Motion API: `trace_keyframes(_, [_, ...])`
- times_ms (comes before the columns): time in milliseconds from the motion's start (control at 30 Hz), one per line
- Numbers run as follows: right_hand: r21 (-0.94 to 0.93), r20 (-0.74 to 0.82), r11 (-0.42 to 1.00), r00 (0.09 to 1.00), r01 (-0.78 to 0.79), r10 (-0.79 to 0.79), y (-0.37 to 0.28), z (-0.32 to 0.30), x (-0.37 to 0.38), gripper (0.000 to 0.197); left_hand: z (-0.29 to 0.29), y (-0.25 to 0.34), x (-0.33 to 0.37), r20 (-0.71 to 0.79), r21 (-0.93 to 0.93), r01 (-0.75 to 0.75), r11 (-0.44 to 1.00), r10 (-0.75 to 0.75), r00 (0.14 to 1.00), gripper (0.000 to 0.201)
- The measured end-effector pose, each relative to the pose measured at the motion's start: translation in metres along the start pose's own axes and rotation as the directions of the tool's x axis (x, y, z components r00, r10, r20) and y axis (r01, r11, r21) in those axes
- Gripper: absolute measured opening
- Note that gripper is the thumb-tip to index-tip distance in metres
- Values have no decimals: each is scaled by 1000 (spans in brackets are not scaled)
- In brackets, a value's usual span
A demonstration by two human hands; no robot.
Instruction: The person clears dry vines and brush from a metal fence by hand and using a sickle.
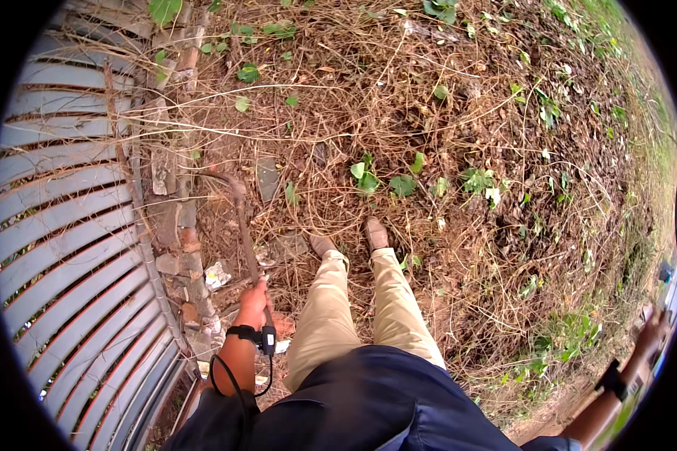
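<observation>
My left hand (256, 295) is closed around the lower end of a long brown hooked tool (245, 233), shaped like a sickle. The tool points away from me, and its far end bends left above the dry stalks. A black band with a small box and cable sits on my left wrist. My right hand (654, 325) is stretched out to the far right, by the picture's rim. Its fingers are small and dark there, beside a pale blue-white surface (674, 297), and I cannot make out whether they hold anything. Another black band (614, 379) circles that wrist.
A fence of grey slats (68, 225) runs along my left, with broken bricks and stones (188, 240) at its foot. Tangled dry vines (399, 90) and brown leaves cover the ground, with green leaves (403, 185) among them. My shoes (377, 234) stand in this litter.
</observation>
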State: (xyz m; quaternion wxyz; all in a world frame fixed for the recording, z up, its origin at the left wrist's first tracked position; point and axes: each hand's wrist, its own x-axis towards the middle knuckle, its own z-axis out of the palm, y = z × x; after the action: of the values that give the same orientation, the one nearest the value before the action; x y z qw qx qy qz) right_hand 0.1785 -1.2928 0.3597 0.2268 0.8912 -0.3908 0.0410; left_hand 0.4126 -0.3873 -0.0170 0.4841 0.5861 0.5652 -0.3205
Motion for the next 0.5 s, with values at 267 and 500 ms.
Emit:
trace_keyframes(267, [807,542,499,61,-315,-838,-495,67,-246,43,119,3,-33,493,-150,210,966,-111,863,19])
trace_keyframes(500, [261,492,591,-422,-763,-762,-617,36,-318,36,190,-13,-51,606,-323,216,922,25,795,32])
